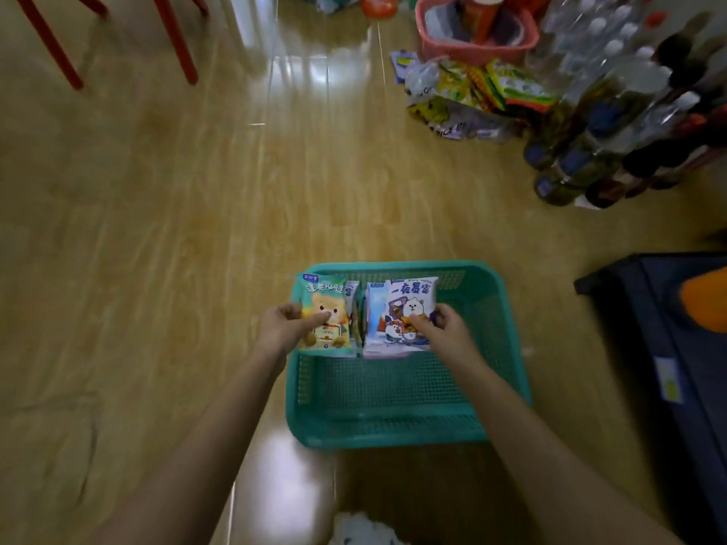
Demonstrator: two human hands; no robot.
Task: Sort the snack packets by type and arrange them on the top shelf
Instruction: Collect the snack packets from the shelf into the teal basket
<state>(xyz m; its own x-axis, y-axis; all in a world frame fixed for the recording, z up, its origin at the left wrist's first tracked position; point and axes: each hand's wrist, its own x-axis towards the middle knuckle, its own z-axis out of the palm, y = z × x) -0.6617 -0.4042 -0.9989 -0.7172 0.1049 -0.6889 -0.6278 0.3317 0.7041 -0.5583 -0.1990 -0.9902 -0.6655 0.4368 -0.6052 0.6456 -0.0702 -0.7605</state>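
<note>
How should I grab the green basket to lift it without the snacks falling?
Probably hold the basket by its two side rims, one hand from each side. It is wide and shallow, and the snack packets stand bunched at the far end, so that should keep it level.

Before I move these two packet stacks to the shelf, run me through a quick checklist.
1. Left hand grips bear packets: ok.
2. Right hand grips dog packets: ok.
3. Stacks separated by type: ok.
4. Top shelf in sight: not ok, none visible.
5. Snack pile beside the bottles sorted: not ok.
6. Packets hidden behind the stacks in the green basket: cannot tell.
</note>
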